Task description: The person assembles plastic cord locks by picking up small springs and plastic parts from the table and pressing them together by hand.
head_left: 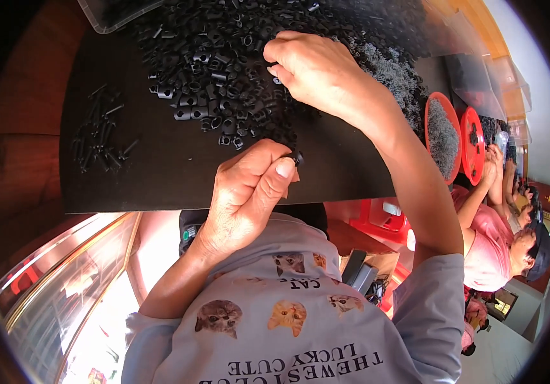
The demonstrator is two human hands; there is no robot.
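Note:
My left hand [244, 192] is closed near the table's front edge, thumb and forefinger pinching a small black plastic part [296, 157]; most of that part is covered by the fingers. Farther off, my right hand [316, 70] reaches over a large pile of small black plastic fittings [223, 77], many with round holes. Its fingers are pressed together at the pile's edge, and a small pale bit shows under them. Whatever they grip is too hidden to name.
Thin black rods [101, 131] lie loosely at the left of the dark table [153, 182]. Clear small pieces [390, 73] heap at the right, beside red trays [449, 105]. A clear plastic bin [105, 25] stands far left. Co-workers [489, 246] sit along the right.

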